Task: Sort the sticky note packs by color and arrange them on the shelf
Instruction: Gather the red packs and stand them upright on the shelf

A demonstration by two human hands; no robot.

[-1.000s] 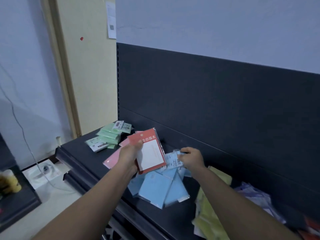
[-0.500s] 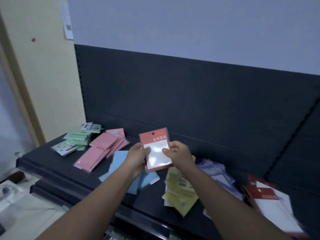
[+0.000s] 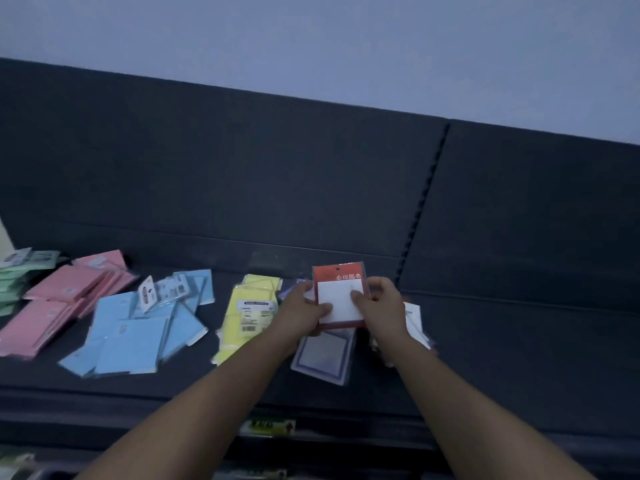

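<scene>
Holding the red pack (image 3: 341,296) upright over the right part of the dark shelf (image 3: 519,358), with the left hand (image 3: 304,311) curled round its left edge and the right hand (image 3: 379,306) pinching its right edge, both thumbs on the white front. Lying flat along the shelf from far left to right: green packs (image 3: 14,275), pink packs (image 3: 59,299), blue packs (image 3: 138,337), yellow packs (image 3: 246,317), then a purple-bordered pack (image 3: 323,358) just on the near side of the held one. Showing blurred under the right wrist, what may be more red-and-white packs (image 3: 414,320).

Red pack (image 3: 340,289) seems to read 金榜题名; yellow pack (image 3: 250,311) label blurred.
</scene>
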